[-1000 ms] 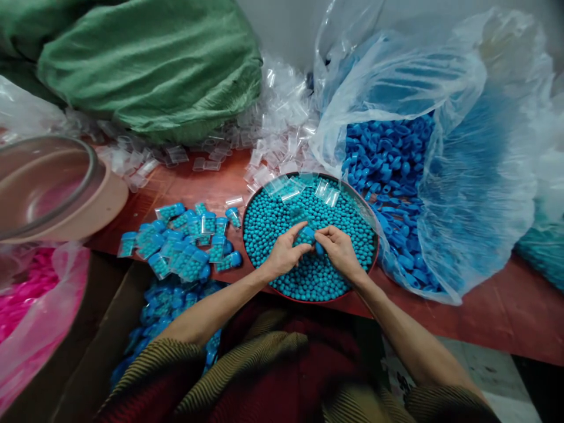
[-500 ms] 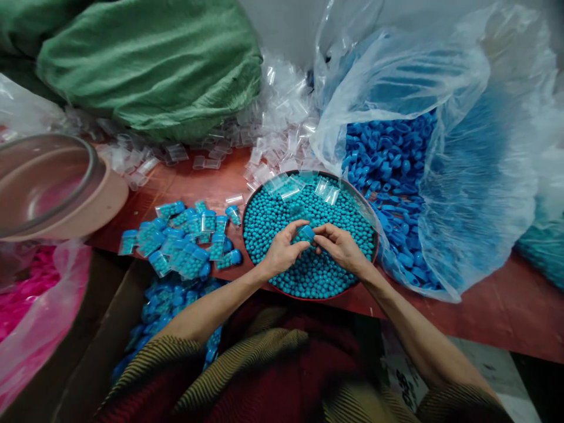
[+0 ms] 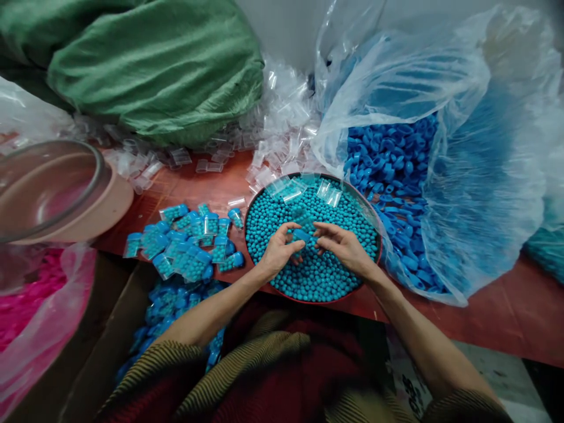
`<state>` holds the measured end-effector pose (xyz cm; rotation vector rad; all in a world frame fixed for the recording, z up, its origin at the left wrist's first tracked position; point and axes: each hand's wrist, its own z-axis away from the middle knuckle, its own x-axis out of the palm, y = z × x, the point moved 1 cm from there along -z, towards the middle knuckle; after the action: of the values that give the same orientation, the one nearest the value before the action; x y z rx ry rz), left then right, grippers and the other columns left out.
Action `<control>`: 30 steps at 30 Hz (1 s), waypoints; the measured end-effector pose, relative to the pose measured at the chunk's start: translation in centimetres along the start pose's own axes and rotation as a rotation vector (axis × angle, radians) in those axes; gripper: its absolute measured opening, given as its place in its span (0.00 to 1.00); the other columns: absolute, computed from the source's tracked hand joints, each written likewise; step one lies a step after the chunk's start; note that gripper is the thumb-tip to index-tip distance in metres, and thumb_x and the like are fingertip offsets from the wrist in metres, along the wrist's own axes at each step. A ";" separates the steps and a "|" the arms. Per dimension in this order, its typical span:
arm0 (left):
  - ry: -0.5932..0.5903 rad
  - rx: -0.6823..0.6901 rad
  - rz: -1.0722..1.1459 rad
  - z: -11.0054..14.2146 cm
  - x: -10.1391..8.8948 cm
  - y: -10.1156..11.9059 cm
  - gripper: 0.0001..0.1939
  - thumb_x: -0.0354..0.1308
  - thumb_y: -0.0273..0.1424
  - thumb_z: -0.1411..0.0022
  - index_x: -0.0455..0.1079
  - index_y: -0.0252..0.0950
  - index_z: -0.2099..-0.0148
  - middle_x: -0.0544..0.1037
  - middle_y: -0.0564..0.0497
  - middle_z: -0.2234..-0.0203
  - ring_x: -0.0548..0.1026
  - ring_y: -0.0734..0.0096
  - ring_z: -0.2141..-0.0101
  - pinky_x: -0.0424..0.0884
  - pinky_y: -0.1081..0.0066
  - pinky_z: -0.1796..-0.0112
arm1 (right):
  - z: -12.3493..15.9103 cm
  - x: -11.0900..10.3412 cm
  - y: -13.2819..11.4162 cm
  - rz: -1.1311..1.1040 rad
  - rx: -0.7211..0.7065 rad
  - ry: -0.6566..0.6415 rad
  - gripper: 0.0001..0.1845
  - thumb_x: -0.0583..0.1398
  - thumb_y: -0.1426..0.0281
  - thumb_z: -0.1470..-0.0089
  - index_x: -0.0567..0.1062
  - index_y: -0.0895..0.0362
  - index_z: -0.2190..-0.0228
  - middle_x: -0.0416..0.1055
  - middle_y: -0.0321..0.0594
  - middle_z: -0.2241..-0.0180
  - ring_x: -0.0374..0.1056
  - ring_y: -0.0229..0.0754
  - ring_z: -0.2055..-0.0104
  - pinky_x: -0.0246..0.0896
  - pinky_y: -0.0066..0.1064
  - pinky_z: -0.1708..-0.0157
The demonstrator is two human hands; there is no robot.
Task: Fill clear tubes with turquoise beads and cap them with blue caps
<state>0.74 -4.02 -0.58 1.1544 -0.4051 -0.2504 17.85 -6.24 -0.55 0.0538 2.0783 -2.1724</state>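
Observation:
My left hand point(image 3: 282, 251) is closed on a small clear container with a blue cap point(image 3: 301, 235), held between thumb and fingers above the beads. Just to its right, my right hand point(image 3: 342, 249) has thumb and fingers apart, with nothing visible between them. Beneath both hands stands a round tray point(image 3: 379, 249) with a dark red rim, full of turquoise beads point(image 3: 317, 282). A few empty clear containers point(image 3: 329, 192) lie on the beads at the far side. Left of the tray sits a pile of bead-filled containers with blue caps point(image 3: 187, 247).
Loose clear containers point(image 3: 282, 150) heap at the back, beside a green cloth bundle point(image 3: 158, 70). To the right, a plastic bag point(image 3: 484, 194) spills blue caps point(image 3: 388, 155). Basins point(image 3: 117, 200) stand left on the red table point(image 3: 484, 311). Below the edge, a box point(image 3: 106, 329) holds more filled containers.
My right hand has come off the capped container and its fingers have spread. The container stays in my left hand. The whole view has shifted slightly.

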 end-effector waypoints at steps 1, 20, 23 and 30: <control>-0.027 0.005 -0.030 0.1 -0.1 0.0 0.21 0.59 0.31 0.49 0.59 0.38 0.52 0.71 0.57 0.73 0.69 0.80 0.84 0.62 0.80 0.85 | -0.1 0.0 0.0 -0.061 0.047 0.055 0.19 0.62 0.62 0.53 0.74 0.55 0.58 0.71 0.37 0.69 0.67 0.37 0.74 0.67 0.32 0.75; -0.042 0.183 -0.112 1.3 1.3 0.6 0.19 0.54 0.30 0.44 0.59 0.36 0.50 0.70 0.54 0.69 0.69 0.75 0.69 0.67 0.74 0.65 | 2.1 3.9 0.0 0.789 -0.380 0.028 0.42 0.62 0.63 0.55 0.52 0.57 0.42 0.67 0.51 0.56 0.70 0.53 0.59 0.69 0.42 0.65; 0.004 0.169 -0.102 1.6 1.7 0.4 0.14 0.53 0.31 0.44 0.59 0.37 0.54 0.68 0.56 0.73 0.66 0.77 0.73 0.65 0.76 0.69 | 2.0 3.9 0.4 0.782 -0.433 0.065 0.41 0.62 0.62 0.56 0.53 0.58 0.44 0.67 0.49 0.59 0.70 0.52 0.61 0.68 0.40 0.67; 0.131 0.290 -0.359 1.3 2.2 0.1 0.07 0.51 0.29 0.42 0.61 0.37 0.59 0.63 0.58 0.78 0.62 0.77 0.76 0.60 0.75 0.72 | 2.3 5.0 1.7 0.868 -0.429 0.158 0.43 0.60 0.57 0.53 0.50 0.64 0.43 0.67 0.56 0.59 0.70 0.54 0.64 0.68 0.40 0.73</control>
<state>2.16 -5.97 0.36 1.5198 -0.1164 -0.4354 13.28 -9.00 -2.69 0.9076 1.9919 -1.2262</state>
